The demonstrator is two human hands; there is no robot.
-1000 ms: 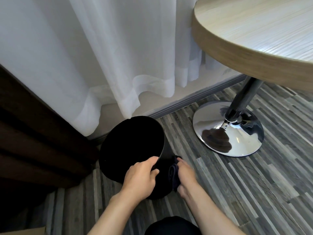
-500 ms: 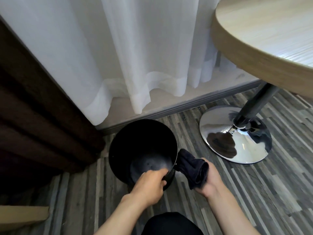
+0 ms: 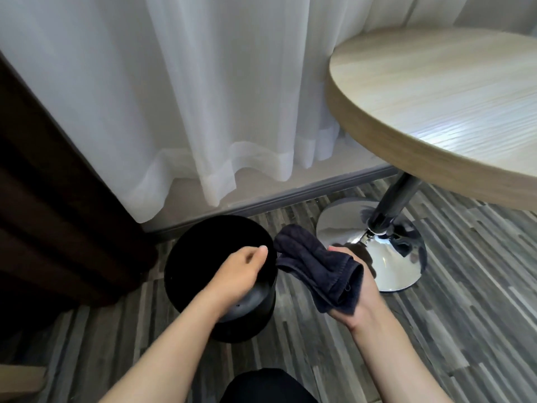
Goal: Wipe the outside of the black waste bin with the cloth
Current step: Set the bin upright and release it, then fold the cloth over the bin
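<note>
Round glossy black bin [image 3: 186, 263], upright

The left hand [image 3: 242, 270] covered part of the black waste bin [image 3: 203, 257], and its fingers were blurry. The cloth [image 3: 319, 271] hid most of the right hand [image 3: 359, 301]. The picture's edge cut off the round table [image 3: 436, 112].

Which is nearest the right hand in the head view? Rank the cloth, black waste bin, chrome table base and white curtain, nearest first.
From the right hand:
1. Cloth, lying in its palm.
2 and 3. Chrome table base, just beyond the hand, and black waste bin, to its left: too close to call.
4. White curtain, farthest, behind the bin.
</note>
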